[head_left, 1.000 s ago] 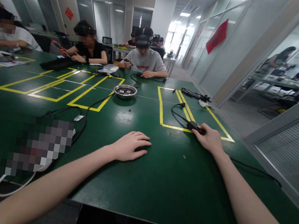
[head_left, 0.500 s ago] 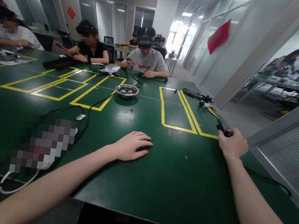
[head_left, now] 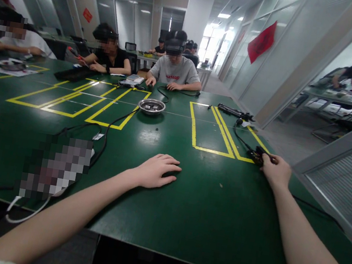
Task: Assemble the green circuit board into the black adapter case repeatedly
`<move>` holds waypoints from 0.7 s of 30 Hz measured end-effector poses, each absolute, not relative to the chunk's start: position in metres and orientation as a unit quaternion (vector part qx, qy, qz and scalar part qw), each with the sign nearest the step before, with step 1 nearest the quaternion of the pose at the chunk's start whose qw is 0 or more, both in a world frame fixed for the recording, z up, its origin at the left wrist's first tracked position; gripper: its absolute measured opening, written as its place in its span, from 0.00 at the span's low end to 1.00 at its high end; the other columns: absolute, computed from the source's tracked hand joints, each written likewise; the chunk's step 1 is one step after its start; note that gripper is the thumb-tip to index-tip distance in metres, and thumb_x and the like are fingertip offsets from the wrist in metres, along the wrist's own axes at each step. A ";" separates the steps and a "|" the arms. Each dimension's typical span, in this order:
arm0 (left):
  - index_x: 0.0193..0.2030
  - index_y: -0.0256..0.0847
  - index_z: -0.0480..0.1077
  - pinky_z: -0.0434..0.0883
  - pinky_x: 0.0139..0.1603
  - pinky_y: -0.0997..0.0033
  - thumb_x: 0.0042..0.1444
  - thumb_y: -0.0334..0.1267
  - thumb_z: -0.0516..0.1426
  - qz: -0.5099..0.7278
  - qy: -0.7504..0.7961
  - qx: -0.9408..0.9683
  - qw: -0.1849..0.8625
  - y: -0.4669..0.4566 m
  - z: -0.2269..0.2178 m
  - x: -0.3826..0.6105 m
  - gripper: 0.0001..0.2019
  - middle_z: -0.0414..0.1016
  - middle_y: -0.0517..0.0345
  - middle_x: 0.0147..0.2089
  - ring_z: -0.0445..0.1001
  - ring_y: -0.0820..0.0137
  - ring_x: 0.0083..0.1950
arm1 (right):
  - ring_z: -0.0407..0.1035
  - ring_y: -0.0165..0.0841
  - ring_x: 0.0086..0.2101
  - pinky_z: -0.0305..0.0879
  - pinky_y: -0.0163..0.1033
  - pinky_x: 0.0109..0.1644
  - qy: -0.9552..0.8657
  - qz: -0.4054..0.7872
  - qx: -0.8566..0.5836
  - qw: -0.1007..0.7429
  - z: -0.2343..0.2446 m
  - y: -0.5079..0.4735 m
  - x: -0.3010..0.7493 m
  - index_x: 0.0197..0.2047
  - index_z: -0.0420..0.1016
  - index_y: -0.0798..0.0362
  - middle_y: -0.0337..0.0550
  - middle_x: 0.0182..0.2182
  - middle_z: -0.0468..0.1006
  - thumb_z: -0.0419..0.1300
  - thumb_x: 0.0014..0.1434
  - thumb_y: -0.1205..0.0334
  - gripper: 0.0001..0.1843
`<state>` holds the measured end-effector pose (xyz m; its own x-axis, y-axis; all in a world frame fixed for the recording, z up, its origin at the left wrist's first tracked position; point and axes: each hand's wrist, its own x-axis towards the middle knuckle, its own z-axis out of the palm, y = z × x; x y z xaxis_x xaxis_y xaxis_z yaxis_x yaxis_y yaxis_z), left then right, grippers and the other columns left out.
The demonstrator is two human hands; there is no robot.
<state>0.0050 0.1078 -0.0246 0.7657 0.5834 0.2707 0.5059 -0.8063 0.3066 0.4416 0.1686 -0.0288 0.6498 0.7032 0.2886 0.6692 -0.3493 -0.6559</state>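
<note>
My left hand (head_left: 159, 172) lies palm down on the green table (head_left: 197, 207), its fingers stretched out and nothing in them. Far to the right, near the table's edge, my right hand (head_left: 275, 170) has its fingers closed around a small black object with a cord (head_left: 257, 155). That object is at the near end of the right yellow-taped area, and its exact kind is not clear. A black cable (head_left: 241, 138) runs from it toward the back. Beyond my left hand stands a shallow metal bowl (head_left: 151, 113) with several small metal pieces inside.
Yellow tape (head_left: 213, 152) marks rectangles on the table. A folded black tripod (head_left: 235, 112) lies at the back right. A blurred-out object (head_left: 58, 171) with a white cable is at the left. Across the table sits a person in a grey shirt (head_left: 179, 71); others sit further left.
The black object has been turned and lowered to the table by my right hand, which still grips it. My left hand stays put. The person opposite no longer holds up a thin tool.
</note>
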 end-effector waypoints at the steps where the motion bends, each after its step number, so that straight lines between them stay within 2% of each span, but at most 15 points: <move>1: 0.61 0.43 0.74 0.68 0.68 0.53 0.69 0.42 0.58 0.174 0.295 0.933 0.112 0.108 -0.024 0.005 0.16 0.74 0.48 0.65 0.71 0.58 0.67 | 0.73 0.42 0.29 0.67 0.43 0.37 -0.392 0.034 -0.831 0.394 -0.026 0.168 0.438 0.53 0.80 0.59 0.47 0.24 0.78 0.56 0.63 0.57 0.22; 3: 0.60 0.43 0.75 0.67 0.69 0.53 0.69 0.42 0.57 0.166 0.301 0.932 0.116 0.107 -0.023 0.005 0.16 0.74 0.48 0.66 0.71 0.58 0.67 | 0.73 0.42 0.28 0.65 0.41 0.36 -0.383 0.041 -0.836 0.392 -0.021 0.167 0.432 0.57 0.79 0.63 0.44 0.18 0.73 0.52 0.66 0.59 0.24; 6: 0.60 0.44 0.75 0.67 0.68 0.53 0.69 0.42 0.57 0.162 0.302 0.932 0.116 0.107 -0.022 0.005 0.16 0.74 0.49 0.66 0.70 0.58 0.67 | 0.74 0.43 0.29 0.65 0.41 0.37 -0.372 0.050 -0.843 0.385 -0.017 0.166 0.429 0.59 0.78 0.64 0.44 0.18 0.73 0.52 0.67 0.62 0.24; 9: 0.60 0.45 0.75 0.67 0.68 0.52 0.69 0.43 0.57 0.163 0.301 0.933 0.116 0.107 -0.022 0.005 0.16 0.74 0.50 0.66 0.70 0.58 0.67 | 0.73 0.40 0.28 0.67 0.42 0.40 -0.367 0.058 -0.847 0.380 -0.016 0.165 0.428 0.61 0.76 0.64 0.48 0.25 0.79 0.53 0.67 0.65 0.24; 12: 0.60 0.44 0.75 0.67 0.69 0.52 0.69 0.43 0.57 0.164 0.301 0.932 0.120 0.107 -0.022 0.005 0.16 0.74 0.49 0.66 0.70 0.58 0.67 | 0.72 0.37 0.27 0.68 0.43 0.44 -0.376 0.055 -0.842 0.384 -0.015 0.164 0.427 0.64 0.73 0.61 0.52 0.38 0.82 0.60 0.64 0.63 0.25; 15: 0.60 0.44 0.75 0.67 0.69 0.53 0.69 0.43 0.57 0.166 0.302 0.931 0.121 0.107 -0.022 0.005 0.16 0.74 0.49 0.66 0.70 0.58 0.67 | 0.74 0.41 0.36 0.69 0.44 0.47 -0.412 0.023 -0.832 0.372 -0.017 0.163 0.427 0.55 0.79 0.59 0.56 0.45 0.80 0.68 0.57 0.60 0.23; 18: 0.60 0.44 0.75 0.67 0.68 0.53 0.69 0.42 0.57 0.164 0.303 0.931 0.119 0.107 -0.022 0.005 0.16 0.74 0.49 0.66 0.70 0.58 0.67 | 0.74 0.49 0.45 0.69 0.47 0.49 -0.464 -0.013 -0.820 0.334 -0.021 0.165 0.429 0.45 0.83 0.59 0.59 0.45 0.79 0.70 0.54 0.59 0.17; 21: 0.60 0.42 0.75 0.67 0.69 0.53 0.69 0.42 0.57 0.160 0.302 0.932 0.119 0.107 -0.021 0.005 0.16 0.74 0.49 0.66 0.70 0.58 0.67 | 0.74 0.49 0.44 0.69 0.48 0.47 -0.487 -0.024 -0.810 0.326 -0.026 0.168 0.433 0.47 0.83 0.59 0.57 0.41 0.80 0.70 0.53 0.60 0.19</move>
